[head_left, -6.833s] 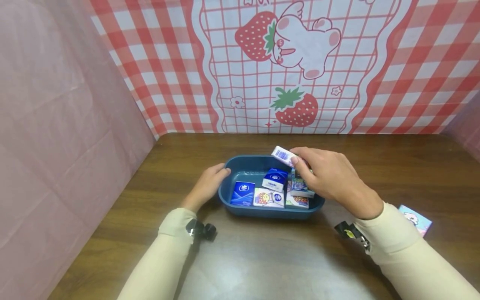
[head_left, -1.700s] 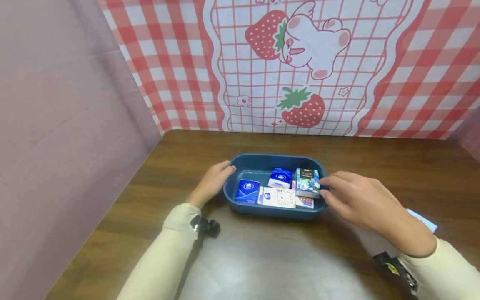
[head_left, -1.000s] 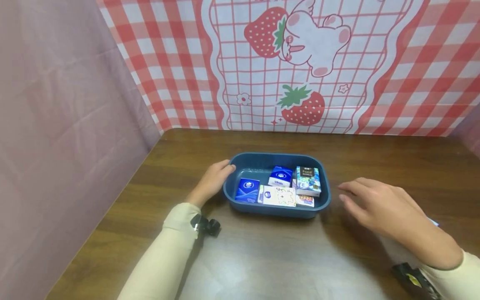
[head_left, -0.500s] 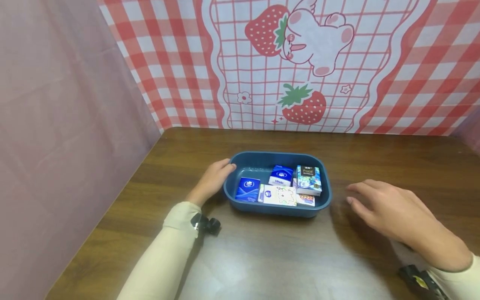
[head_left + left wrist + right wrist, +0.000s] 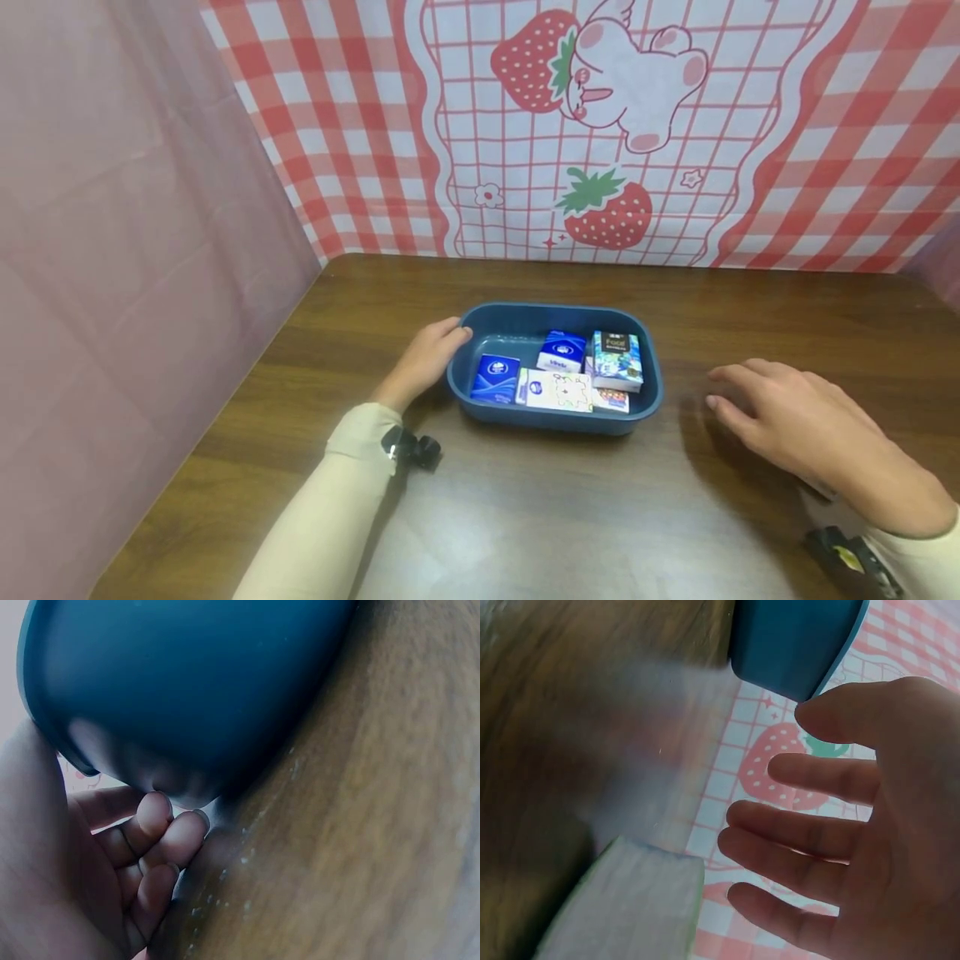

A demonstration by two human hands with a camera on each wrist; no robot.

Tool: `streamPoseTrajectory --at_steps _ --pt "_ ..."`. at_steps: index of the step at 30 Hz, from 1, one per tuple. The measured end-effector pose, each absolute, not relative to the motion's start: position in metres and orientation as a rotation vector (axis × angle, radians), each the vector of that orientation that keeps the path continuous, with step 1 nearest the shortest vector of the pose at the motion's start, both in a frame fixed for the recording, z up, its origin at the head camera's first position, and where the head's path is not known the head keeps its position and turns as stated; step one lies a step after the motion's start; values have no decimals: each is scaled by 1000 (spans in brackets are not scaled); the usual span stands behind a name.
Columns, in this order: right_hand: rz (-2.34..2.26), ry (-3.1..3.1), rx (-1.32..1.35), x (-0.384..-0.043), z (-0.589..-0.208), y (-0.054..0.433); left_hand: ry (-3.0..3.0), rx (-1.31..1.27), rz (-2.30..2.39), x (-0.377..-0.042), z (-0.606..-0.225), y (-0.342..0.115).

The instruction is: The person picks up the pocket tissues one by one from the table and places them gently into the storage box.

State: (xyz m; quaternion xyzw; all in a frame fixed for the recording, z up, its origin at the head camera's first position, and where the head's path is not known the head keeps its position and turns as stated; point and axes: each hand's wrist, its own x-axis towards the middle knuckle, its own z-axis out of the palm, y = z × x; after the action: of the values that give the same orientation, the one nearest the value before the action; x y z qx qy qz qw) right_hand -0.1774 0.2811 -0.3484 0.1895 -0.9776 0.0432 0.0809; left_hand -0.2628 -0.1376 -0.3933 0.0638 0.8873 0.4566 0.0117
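A dark blue oval plastic tub (image 5: 551, 423) stands on the table with several small tissue packs in it. My left hand (image 5: 422, 364) grips its left end, thumb over the rim and fingers (image 5: 154, 814) curled against the outer wall. Inside lie a blue pack (image 5: 495, 379) at left, another blue pack (image 5: 562, 350) at the back, a white pack (image 5: 558, 391) with a line drawing in front, and a colourful blue-green pack (image 5: 617, 360) on top of another at right. My right hand (image 5: 802, 417) hovers right of the tub, fingers loosely spread, holding nothing.
A pale block-shaped pack with a green edge (image 5: 630, 900) lies below my right hand, mostly hidden by the wrist in the head view. Brown wooden table (image 5: 480, 517); a red-and-white strawberry cloth (image 5: 517, 150) hangs behind it, a pink curtain (image 5: 150, 250) at left.
The white pack my right hand held over the tub earlier is no longer in it; a white pack now lies in front. That hand has withdrawn rightward. My left hand keeps its grip.
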Motion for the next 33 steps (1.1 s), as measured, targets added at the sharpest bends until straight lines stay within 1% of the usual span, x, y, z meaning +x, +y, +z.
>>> streamPoseTrajectory --at_steps 8,13,19,26,33 --pt "78 -3015 591 -183 -350 294 2781 236 1426 -264 -394 -139" --pt "31 -3166 522 -186 -352 304 2783 250 1433 -265 -395 -139" --pt "90 -3286 443 -185 -352 317 2784 247 1420 -266 -395 -139" --pt "113 -3353 421 -186 -352 333 2782 264 1428 -266 -394 -139" --pt "154 -3437 382 -188 -351 334 2781 270 1433 -266 -395 -140"
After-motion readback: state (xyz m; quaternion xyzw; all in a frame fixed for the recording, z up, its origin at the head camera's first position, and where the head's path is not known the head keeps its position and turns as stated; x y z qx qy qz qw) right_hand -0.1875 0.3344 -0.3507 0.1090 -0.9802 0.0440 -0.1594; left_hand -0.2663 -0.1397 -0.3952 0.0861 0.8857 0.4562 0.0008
